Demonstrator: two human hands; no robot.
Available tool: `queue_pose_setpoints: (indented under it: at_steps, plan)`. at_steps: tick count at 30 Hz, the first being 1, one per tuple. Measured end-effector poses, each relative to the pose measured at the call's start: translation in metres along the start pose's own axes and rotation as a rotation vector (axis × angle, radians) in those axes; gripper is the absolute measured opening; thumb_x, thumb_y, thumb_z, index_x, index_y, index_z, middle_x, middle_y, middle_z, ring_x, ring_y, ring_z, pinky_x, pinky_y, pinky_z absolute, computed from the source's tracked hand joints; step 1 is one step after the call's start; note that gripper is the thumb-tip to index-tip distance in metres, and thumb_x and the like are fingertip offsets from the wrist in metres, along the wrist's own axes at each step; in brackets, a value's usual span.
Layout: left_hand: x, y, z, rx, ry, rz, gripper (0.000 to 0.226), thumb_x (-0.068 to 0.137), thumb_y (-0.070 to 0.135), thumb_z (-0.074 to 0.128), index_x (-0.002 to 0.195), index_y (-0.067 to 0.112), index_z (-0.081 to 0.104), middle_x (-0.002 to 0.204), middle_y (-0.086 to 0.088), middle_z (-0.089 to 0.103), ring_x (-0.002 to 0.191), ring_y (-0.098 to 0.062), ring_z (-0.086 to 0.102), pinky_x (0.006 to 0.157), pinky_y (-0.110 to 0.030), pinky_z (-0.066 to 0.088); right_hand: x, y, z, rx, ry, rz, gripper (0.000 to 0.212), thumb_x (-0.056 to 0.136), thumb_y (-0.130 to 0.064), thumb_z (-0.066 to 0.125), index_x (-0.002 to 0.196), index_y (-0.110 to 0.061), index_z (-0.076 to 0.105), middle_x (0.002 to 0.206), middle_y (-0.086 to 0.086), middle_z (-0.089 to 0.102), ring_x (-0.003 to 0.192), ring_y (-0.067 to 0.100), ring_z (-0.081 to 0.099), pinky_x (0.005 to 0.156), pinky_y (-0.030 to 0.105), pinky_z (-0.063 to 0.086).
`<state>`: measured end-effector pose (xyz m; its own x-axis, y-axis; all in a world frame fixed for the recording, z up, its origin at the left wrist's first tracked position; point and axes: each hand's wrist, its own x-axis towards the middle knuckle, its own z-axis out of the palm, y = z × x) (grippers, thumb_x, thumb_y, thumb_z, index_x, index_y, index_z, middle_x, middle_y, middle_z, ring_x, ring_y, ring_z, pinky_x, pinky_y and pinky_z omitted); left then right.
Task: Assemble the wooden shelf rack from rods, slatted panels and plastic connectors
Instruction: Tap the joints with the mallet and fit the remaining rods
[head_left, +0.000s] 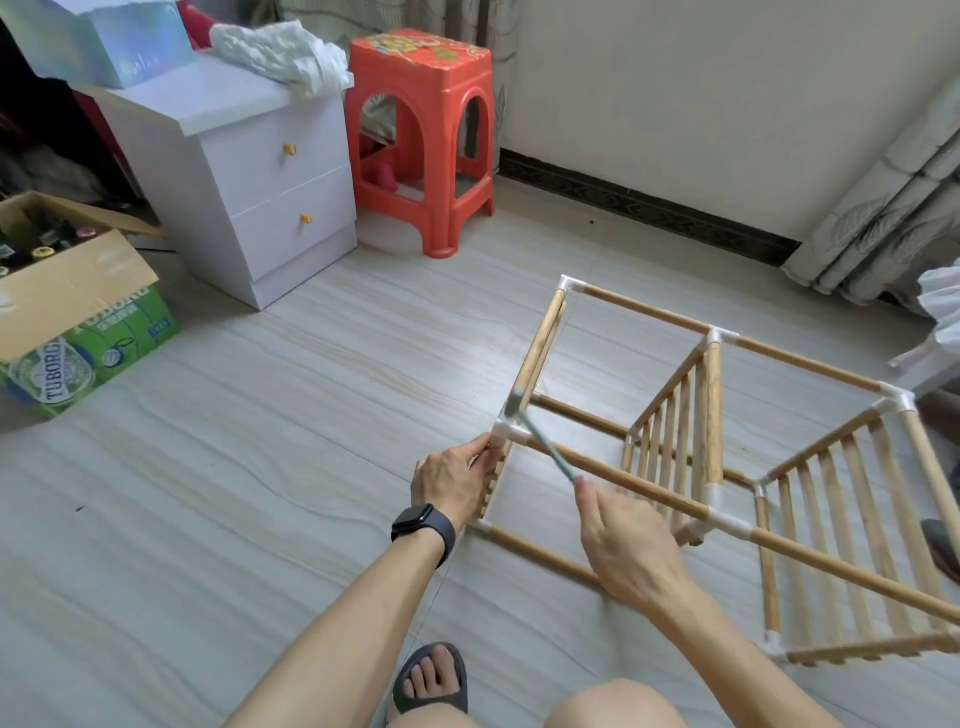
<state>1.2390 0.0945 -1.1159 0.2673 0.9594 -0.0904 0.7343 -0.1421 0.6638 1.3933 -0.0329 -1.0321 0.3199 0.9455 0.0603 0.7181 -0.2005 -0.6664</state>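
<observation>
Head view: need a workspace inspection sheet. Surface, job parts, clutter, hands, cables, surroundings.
Surface: pale wood-grain floor.
Job's things: rack frame on its side, rods, slatted panels and white connectors joined; small hammer at the corner connector.
Clutter: open beer carton with bottles.
Grippers: left hand holds the frame at that corner; right hand grips the hammer handle.
Cables: nothing seen.
Surroundings: white drawer cabinet, red stool, curtain.

Rack (714, 415) lies on its side on the floor (260, 441), right of centre. Left hand (449, 480) grips its near-left corner, and the hammer (545, 446) in the right hand (628, 551) reaches over that corner. Behind, from the left: box (78, 301), cabinet (249, 171), stool (421, 104). Curtain (883, 208) far right.
</observation>
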Motion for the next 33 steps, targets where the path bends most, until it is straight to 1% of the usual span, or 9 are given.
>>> queue_pose_setpoints:
  at_steps: [4, 7, 9, 13, 16, 19, 25, 29, 33]
  plan:
    - [0.003, 0.001, -0.003, 0.013, -0.002, 0.028, 0.032, 0.101, 0.055, 0.042, 0.122, 0.047, 0.064, 0.082, -0.009, 0.071, 0.083, -0.032, 0.065, 0.069, -0.035, 0.042, -0.007, 0.004, -0.001, 0.179, 0.203, -0.052, 0.062, 0.104, -0.047, 0.023, 0.060, -0.011, 0.047, 0.050, 0.012, 0.045, 0.044, 0.022, 0.044, 0.045, 0.036, 0.037]
    - [0.001, 0.002, -0.002, 0.034, 0.008, 0.027, 0.038, 0.100, 0.059, 0.037, 0.122, 0.044, 0.064, 0.081, -0.010, 0.069, 0.083, -0.034, 0.064, 0.067, -0.034, 0.039, -0.009, 0.006, 0.008, -0.055, -0.035, 0.086, 0.059, 0.104, -0.052, 0.015, 0.064, -0.019, 0.045, 0.054, -0.001, 0.051, 0.053, 0.016, 0.053, 0.055, 0.037, 0.043]
    - [-0.003, 0.002, -0.002, 0.031, -0.023, 0.028, 0.039, 0.099, 0.061, 0.037, 0.120, 0.045, 0.065, 0.081, -0.008, 0.069, 0.083, -0.031, 0.063, 0.066, -0.034, 0.040, -0.010, 0.009, 0.007, -0.069, -0.030, 0.129, 0.055, 0.105, -0.045, 0.023, 0.062, -0.019, 0.043, 0.053, -0.001, 0.051, 0.054, 0.019, 0.053, 0.058, 0.043, 0.042]
    - [0.000, -0.007, -0.007, 0.025, -0.147, 0.018, 0.044, 0.096, 0.068, 0.037, 0.128, 0.047, 0.059, 0.114, 0.005, 0.072, 0.105, -0.023, 0.065, 0.075, -0.031, 0.052, 0.004, 0.001, -0.009, 0.013, 0.110, 0.095, 0.054, 0.106, -0.040, 0.028, 0.058, -0.018, 0.039, 0.049, -0.002, 0.046, 0.048, 0.015, 0.045, 0.053, 0.038, 0.036]
    - [0.007, -0.010, -0.024, 0.144, -0.261, 0.007, 0.047, 0.101, 0.050, 0.044, 0.146, 0.039, 0.042, 0.141, 0.004, 0.057, 0.126, -0.024, 0.055, 0.093, -0.034, 0.049, 0.025, 0.003, -0.023, -0.073, 0.090, 0.171, 0.055, 0.107, -0.042, 0.024, 0.062, -0.016, 0.041, 0.058, 0.004, 0.054, 0.059, 0.023, 0.052, 0.060, 0.040, 0.039]
    - [0.033, 0.005, -0.050, 0.213, -0.221, 0.032, 0.049, 0.102, 0.030, 0.044, 0.151, 0.031, 0.036, 0.149, -0.001, 0.049, 0.134, -0.024, 0.048, 0.105, -0.036, 0.044, 0.053, 0.004, -0.035, -0.097, 0.120, 0.174, 0.055, 0.106, -0.043, 0.021, 0.065, -0.016, 0.045, 0.066, 0.005, 0.059, 0.068, 0.030, 0.058, 0.067, 0.042, 0.042]
    - [0.089, 0.082, -0.063, 0.250, -0.161, 0.217, 0.055, 0.105, 0.039, 0.037, 0.156, 0.022, 0.025, 0.162, -0.001, 0.028, 0.149, -0.019, 0.026, 0.119, -0.038, 0.026, 0.128, 0.019, -0.037, -0.222, 0.023, 0.233, 0.053, 0.106, -0.046, 0.015, 0.075, -0.020, 0.050, 0.090, 0.014, 0.064, 0.085, 0.033, 0.056, 0.073, 0.039, 0.039]
    - [0.108, 0.114, -0.034, 0.392, -0.206, 0.295, 0.066, 0.104, 0.044, 0.031, 0.160, 0.019, 0.005, 0.168, 0.002, 0.001, 0.154, -0.015, 0.002, 0.124, -0.047, 0.009, 0.177, 0.033, -0.030, -0.192, 0.015, 0.266, 0.053, 0.107, -0.039, 0.019, 0.105, -0.009, 0.062, 0.111, 0.022, 0.066, 0.104, 0.040, 0.058, 0.081, 0.041, 0.038]
    - [0.115, 0.105, -0.003, 0.476, -0.218, 0.261, 0.070, 0.105, 0.046, 0.024, 0.158, 0.020, -0.012, 0.165, 0.005, -0.019, 0.153, -0.012, -0.012, 0.123, -0.048, -0.001, 0.210, 0.042, -0.024, -0.107, 0.044, 0.211, 0.052, 0.107, -0.042, 0.018, 0.092, -0.014, 0.058, 0.098, 0.018, 0.066, 0.090, 0.036, 0.058, 0.075, 0.041, 0.041]
